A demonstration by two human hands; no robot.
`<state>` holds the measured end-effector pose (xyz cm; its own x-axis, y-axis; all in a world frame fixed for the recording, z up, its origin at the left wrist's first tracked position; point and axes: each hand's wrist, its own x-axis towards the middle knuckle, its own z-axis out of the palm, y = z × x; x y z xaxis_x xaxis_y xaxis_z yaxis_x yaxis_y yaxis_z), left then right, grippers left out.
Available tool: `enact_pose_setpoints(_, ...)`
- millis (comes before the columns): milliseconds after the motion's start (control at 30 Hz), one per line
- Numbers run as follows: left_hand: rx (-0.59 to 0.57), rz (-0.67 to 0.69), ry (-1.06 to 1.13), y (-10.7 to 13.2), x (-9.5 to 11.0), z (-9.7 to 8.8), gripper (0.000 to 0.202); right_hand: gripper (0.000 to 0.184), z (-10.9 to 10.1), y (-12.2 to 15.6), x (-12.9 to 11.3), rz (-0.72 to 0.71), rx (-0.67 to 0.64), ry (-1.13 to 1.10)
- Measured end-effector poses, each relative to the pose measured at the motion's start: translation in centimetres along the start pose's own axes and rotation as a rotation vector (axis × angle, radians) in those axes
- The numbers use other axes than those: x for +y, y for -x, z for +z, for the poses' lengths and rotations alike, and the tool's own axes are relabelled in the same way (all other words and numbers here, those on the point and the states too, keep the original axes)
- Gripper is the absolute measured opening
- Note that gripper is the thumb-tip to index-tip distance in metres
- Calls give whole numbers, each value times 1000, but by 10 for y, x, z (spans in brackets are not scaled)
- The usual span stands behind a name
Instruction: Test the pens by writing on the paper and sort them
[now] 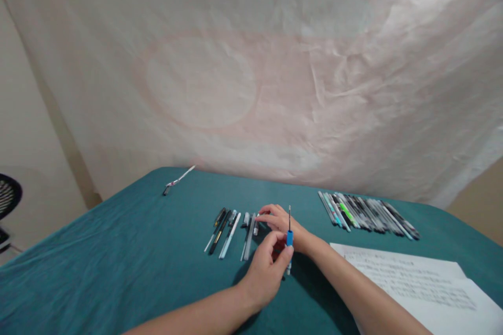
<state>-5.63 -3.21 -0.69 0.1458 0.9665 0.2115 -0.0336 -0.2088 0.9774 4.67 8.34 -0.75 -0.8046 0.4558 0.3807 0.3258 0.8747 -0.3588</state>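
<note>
My left hand is closed in a pinch on a pen with a blue grip, held upright with its thin tip pointing up. My right hand reaches past it to the left. Its fingertips rest on the right end of a small row of pens lying on the teal tablecloth. The fingers are bent together on a pen cap or pen there, too small to name.
A larger row of several pens lies at the back right. White sheets of paper with writing lie at the front right. One lone pen lies near the far edge. A wrinkled pale sheet hangs behind the table.
</note>
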Motion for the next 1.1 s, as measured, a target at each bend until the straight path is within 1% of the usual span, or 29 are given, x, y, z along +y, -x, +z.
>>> enact_pose_setpoints(67,0,2,-2,0,0,0,20,47,1,1,0,0,-38,40)
enact_pose_setpoints(167,-2,7,-8,-1,0,0,20,44,-1,3,-2,-7,-61,57)
enact_pose_setpoints(233,0,11,-15,-1,1,0,19,37,-2,3,-5,3,-36,37)
enact_pose_setpoints(300,1,17,-23,-1,1,0,20,24,-2,4,-5,55,44,6)
enact_pose_setpoints(400,3,25,-23,-1,0,0,20,16,1,5,-1,224,157,-36)
enact_pose_setpoints(433,4,25,-19,-1,-1,0,20,15,4,5,1,294,161,-48)
enact_pose_setpoints(567,2,26,-11,-1,-1,0,20,34,13,3,2,535,97,-33)
enact_pose_setpoints(667,-3,16,-13,-1,1,0,20,39,17,-1,-1,695,92,11)
enact_pose_setpoints(733,-1,9,-10,-1,2,0,20,40,17,-3,-1,774,106,-34)
enact_pose_setpoints(767,-1,8,-8,-1,3,0,20,41,15,-3,-1,791,117,-72)
enact_pose_setpoints(867,-6,7,-6,-1,3,0,21,38,0,0,4,779,138,-183)
enact_pose_setpoints(900,-10,6,-8,0,3,0,21,35,-9,1,5,773,136,-205)
enact_pose_setpoints(967,-11,4,-16,0,2,0,23,30,-31,5,6,750,172,-293)
enact_pose_setpoints(1000,-8,2,-20,0,2,0,23,31,-44,7,6,726,214,-355)
enact_pose_setpoints(1067,-6,-3,-24,0,2,1,24,32,-69,9,1,628,382,-595)
enact_pose_setpoints(1100,-6,-5,-26,0,2,1,24,33,-79,10,-3,585,445,-697)
